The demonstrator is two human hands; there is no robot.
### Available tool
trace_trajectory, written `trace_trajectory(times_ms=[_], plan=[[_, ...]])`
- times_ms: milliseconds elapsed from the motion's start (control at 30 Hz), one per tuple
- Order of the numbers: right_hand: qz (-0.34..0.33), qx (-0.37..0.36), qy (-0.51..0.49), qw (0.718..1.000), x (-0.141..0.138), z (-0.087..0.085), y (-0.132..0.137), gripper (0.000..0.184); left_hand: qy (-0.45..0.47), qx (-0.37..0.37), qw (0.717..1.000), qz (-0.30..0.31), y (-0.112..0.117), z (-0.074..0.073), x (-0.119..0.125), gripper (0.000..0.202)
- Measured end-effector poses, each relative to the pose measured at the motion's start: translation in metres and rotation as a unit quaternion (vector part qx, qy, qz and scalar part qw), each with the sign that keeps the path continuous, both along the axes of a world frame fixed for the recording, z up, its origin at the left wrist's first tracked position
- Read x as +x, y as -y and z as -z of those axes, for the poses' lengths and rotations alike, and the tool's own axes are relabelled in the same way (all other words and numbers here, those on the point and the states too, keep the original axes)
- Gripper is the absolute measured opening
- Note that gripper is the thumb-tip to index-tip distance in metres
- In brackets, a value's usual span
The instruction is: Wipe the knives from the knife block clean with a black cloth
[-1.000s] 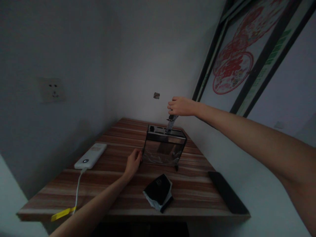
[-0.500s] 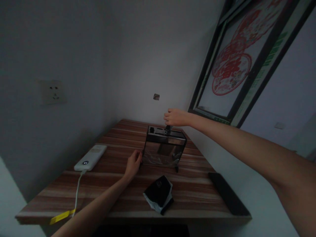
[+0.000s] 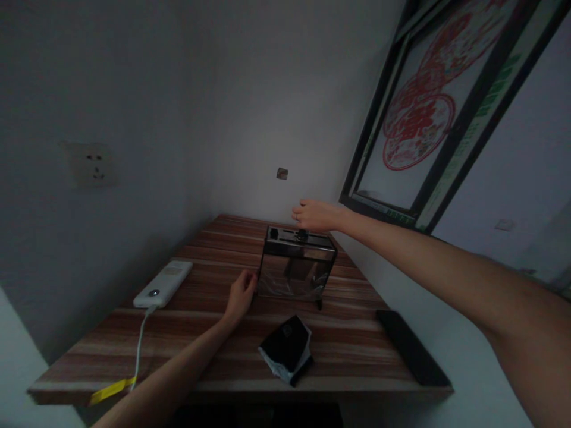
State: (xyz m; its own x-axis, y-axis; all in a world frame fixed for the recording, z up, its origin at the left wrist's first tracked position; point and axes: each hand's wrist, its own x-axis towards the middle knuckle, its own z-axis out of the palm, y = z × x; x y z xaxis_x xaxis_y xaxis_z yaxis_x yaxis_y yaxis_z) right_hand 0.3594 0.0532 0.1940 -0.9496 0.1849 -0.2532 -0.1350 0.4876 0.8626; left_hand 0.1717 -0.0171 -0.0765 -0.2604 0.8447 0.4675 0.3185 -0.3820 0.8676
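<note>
A clear-sided box with a black frame and a slotted top, looking like a knife block [image 3: 292, 278], stands upright on the wooden table. My right hand [image 3: 314, 215] is closed just above its top, around what looks like a black knife handle [image 3: 302, 235] at a slot; the fingers hide most of it. A dark, wide shape shows behind the clear front below. Beside the lower left edge of the block, my left hand [image 3: 242, 291] has its fingers curled together against the side. In front lies a folded black and grey cloth [image 3: 288, 351].
On the left of the wooden table [image 3: 343, 362] lies a white power bank [image 3: 164, 284] with a white cable and yellow tag [image 3: 111, 391]. A flat black object [image 3: 413, 348] lies along the right edge. Walls and a window frame [image 3: 379, 205] border the table.
My right hand has moved slightly left and down, closer to the top of the block; less of the black handle shows beneath it. My left hand stays at the block's side.
</note>
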Motion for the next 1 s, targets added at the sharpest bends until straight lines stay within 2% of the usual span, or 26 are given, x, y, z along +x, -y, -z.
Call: trace_trajectory(times_ms=[767, 867, 933, 1000], plan=[[-0.001, 0.014, -0.01, 1.0, 0.001, 0.002, 0.007, 0.012, 0.009, -0.01, 1.0, 0.001, 0.0, -0.002, 0.001, 0.024], [-0.014, 0.031, -0.009, 0.999, 0.003, -0.009, 0.011, 0.011, 0.009, -0.011, 1.0, -0.001, 0.001, -0.003, 0.001, 0.024], [-0.015, 0.043, -0.02, 0.999, 0.008, -0.024, 0.016, 0.008, 0.009, -0.011, 1.0, -0.003, 0.0, -0.003, 0.002, 0.025], [-0.01, 0.058, -0.04, 0.997, 0.017, -0.047, 0.023, 0.014, 0.009, -0.01, 1.0, -0.003, 0.0, -0.003, 0.002, 0.025]])
